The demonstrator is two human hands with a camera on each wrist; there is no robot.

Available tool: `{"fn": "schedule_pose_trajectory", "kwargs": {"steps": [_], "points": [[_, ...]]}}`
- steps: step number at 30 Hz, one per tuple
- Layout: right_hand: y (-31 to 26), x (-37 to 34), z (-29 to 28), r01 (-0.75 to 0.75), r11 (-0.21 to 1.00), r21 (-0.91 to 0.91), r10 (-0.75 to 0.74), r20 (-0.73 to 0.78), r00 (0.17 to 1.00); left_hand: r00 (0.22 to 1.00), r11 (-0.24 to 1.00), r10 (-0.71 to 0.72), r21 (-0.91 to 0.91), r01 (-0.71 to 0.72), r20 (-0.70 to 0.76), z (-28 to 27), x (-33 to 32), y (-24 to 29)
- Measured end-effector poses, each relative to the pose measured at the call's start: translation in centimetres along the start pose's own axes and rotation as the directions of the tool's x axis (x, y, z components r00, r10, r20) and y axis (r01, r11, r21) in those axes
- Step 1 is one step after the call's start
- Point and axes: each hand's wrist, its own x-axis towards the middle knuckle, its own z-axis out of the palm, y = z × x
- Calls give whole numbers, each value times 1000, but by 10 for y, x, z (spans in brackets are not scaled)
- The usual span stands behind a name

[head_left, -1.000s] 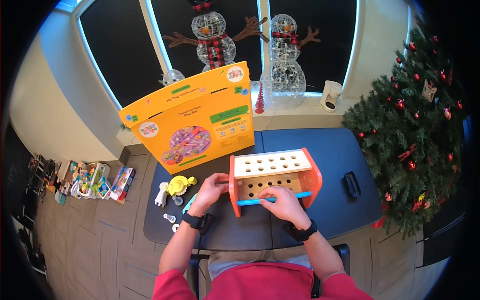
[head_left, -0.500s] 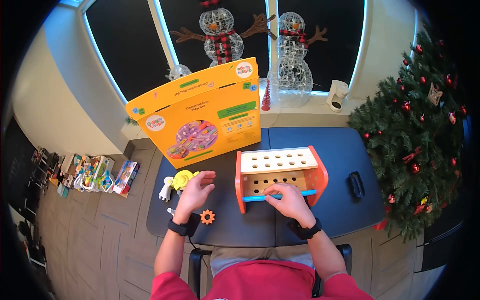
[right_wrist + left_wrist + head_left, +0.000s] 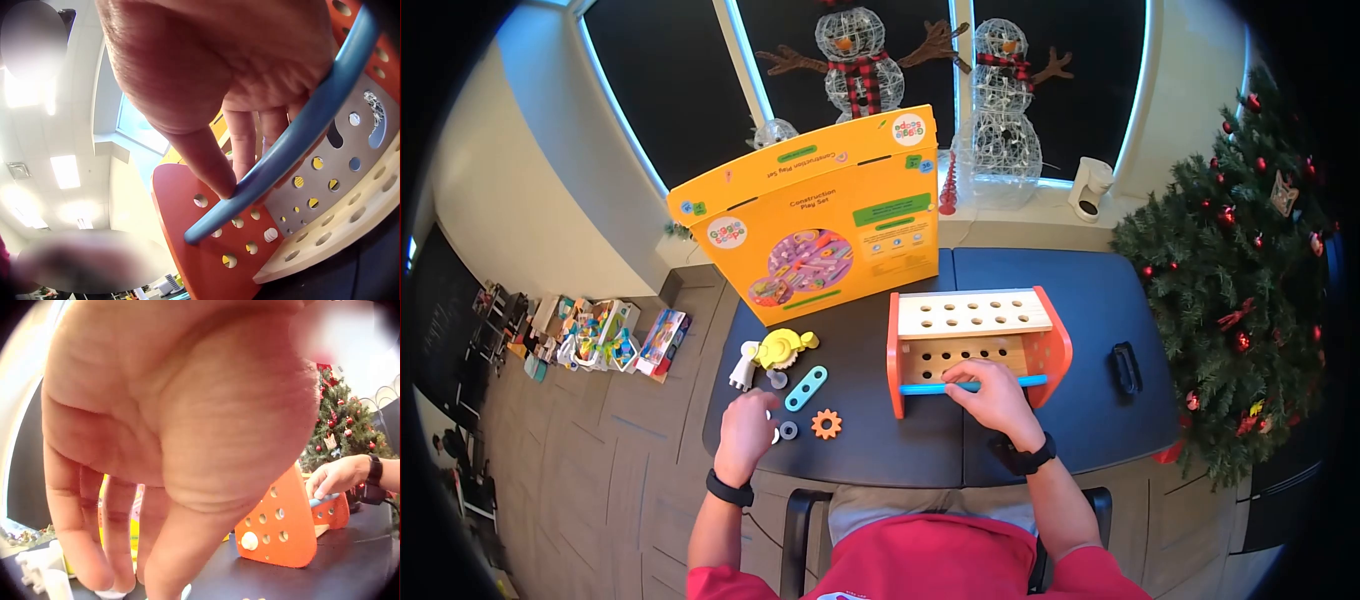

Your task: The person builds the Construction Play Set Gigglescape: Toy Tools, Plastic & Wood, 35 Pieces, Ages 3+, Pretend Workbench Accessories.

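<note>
My right hand (image 3: 997, 402) grips the blue rod (image 3: 1025, 381) along the front of a wooden toolbox with red-orange end panels (image 3: 1055, 352); in the right wrist view the thumb lies on the rod (image 3: 269, 165) and the fingers pass behind it. My left hand (image 3: 747, 436) reaches down over small parts at the table's left, its fingers extended. At its fingertips in the left wrist view is a white piece (image 3: 111, 594); a grip on it cannot be made out. Beside that hand lie a grey ring (image 3: 788, 430), an orange gear (image 3: 826, 424), a teal strip (image 3: 806, 389) and a grey bolt (image 3: 777, 379).
Behind the parts stands a large yellow box (image 3: 870, 215). Yellow (image 3: 781, 349) and white (image 3: 743, 367) toy pieces lie before it. A black handle-like object (image 3: 1126, 369) is on the table's right, near a decorated tree (image 3: 1230, 260).
My left hand has left the toolbox's left side and moved left and down to the small parts, uncovering the teal strip and gear. My right hand stays on the blue rod. The head view has shifted slightly.
</note>
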Motion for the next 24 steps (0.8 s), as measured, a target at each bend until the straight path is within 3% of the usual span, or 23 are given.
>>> {"fn": "schedule_pose_trajectory", "kwargs": {"steps": [3,11,19,24], "points": [[-3,0,-2,-13,1000,0,13,5,1000,994,1000,13,22,-15,109,15,-8,-12],[-2,0,0,-27,999,24,27,3,1000,991,987,-20,163,-2,135,39,-15,-29],[-5,0,-2,-20,1000,0,20,-2,1000,997,992,-46,119,38,67,50,-14,-35],[-1,0,-2,2,1000,5,-2,2,1000,1000,998,9,63,-8,-18,29,-15,-23]]}}
